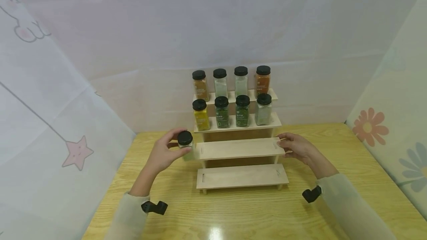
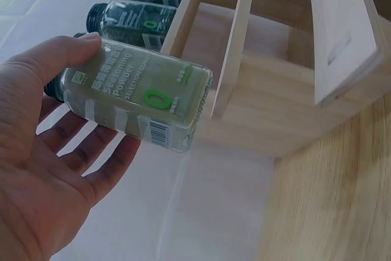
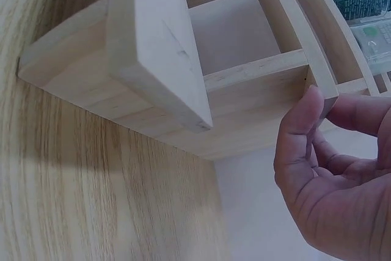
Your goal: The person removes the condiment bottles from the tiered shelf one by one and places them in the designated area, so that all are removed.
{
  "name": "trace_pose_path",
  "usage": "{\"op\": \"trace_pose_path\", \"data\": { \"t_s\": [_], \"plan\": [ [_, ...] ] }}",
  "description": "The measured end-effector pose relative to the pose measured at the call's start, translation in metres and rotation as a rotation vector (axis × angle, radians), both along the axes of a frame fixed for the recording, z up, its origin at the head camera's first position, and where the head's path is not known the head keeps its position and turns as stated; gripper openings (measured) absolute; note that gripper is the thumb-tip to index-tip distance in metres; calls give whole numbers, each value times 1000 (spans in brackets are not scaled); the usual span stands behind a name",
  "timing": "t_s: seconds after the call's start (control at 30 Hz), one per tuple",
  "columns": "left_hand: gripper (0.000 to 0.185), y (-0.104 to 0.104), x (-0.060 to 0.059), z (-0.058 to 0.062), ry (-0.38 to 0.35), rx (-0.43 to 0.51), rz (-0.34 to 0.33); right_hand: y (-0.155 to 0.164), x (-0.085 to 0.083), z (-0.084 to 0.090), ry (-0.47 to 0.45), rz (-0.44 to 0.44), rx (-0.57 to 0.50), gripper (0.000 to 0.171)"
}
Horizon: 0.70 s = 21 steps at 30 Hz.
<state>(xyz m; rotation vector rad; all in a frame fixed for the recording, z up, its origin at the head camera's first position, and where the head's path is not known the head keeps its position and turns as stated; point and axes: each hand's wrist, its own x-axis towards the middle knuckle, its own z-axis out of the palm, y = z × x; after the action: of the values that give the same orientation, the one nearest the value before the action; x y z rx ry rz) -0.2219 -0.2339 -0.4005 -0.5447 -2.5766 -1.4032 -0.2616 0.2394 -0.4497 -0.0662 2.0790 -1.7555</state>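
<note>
The left hand [image 1: 163, 155] holds a small jar [image 1: 185, 144] with a black lid and pale powder inside, thumb on one side and fingers [image 2: 91, 157] curled along the other, as the left wrist view shows plainly. The jar sits upright in the head view, just off the left end of the third step of a wooden stepped rack [image 1: 238, 149], close to that step but whether it touches the wood cannot be told. The right hand [image 1: 297, 147] rests at the right end of the same step, its thumb tip against the edge of the board [image 3: 317, 90] and the other fingers loosely bent beneath, gripping nothing tightly. The rack stands on a light wooden surface [image 1: 233, 210]. Its two upper steps carry eight more jars with black lids: four on the top step [image 1: 231, 80], with brown, white, white and orange contents, and four on the second step [image 1: 231, 112], with yellow, green, green and pale contents. The two lower steps are bare. A pale printed cloth [image 1: 66, 84] hangs around the surface.
</note>
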Motion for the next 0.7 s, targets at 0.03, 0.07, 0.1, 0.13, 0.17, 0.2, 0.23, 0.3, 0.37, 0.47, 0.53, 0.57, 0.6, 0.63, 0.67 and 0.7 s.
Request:
{"op": "trace_pose_path", "data": {
  "t_s": [0.03,0.07,0.1,0.13,0.17,0.2,0.23,0.3,0.37,0.47,0.53,0.57,0.6,0.63,0.67,0.7],
  "plan": [
    [62,-3,-1,-1,-4,-6,5,0,0,0,-2,0,-2,53],
    [63,-6,-1,-1,-10,-11,7,0,0,0,-5,-1,-4,53],
    [63,-8,-2,-2,-17,-17,11,0,0,0,-7,-2,-7,52],
    [64,-11,-4,-3,-23,-22,13,0,0,1,-9,-2,-9,53],
    [65,-14,-5,-4,-30,-22,15,0,0,1,-9,-3,-10,53],
    [65,-17,-6,-5,-40,-22,17,0,0,1,-9,-3,-12,54],
    [66,-21,-7,-6,-49,-22,19,0,0,1,-9,-4,-13,54],
    [65,-28,-9,-9,-64,-23,24,0,0,1,-10,-6,-15,55],
    [65,-36,-11,-12,-78,-19,25,0,0,1,-13,-6,-18,56],
    [63,-46,-15,-18,-94,-4,13,0,0,1,-15,-6,-19,57],
    [62,-51,-18,-22,-106,16,-1,0,0,0,-16,-4,-17,58],
    [62,-53,-19,-23,-110,25,-10,0,0,0,-17,-3,-16,58],
    [62,-55,-20,-25,-112,33,-19,0,0,0,-18,-3,-14,58],
    [62,-57,-22,-27,-115,37,-26,0,0,0,-19,-4,-14,58],
    [62,-58,-24,-30,-120,44,-28,0,-1,0,-19,-4,-14,58],
    [62,-59,-25,-32,-124,51,-34,0,-1,-1,-19,-4,-15,59]
  ]
}}
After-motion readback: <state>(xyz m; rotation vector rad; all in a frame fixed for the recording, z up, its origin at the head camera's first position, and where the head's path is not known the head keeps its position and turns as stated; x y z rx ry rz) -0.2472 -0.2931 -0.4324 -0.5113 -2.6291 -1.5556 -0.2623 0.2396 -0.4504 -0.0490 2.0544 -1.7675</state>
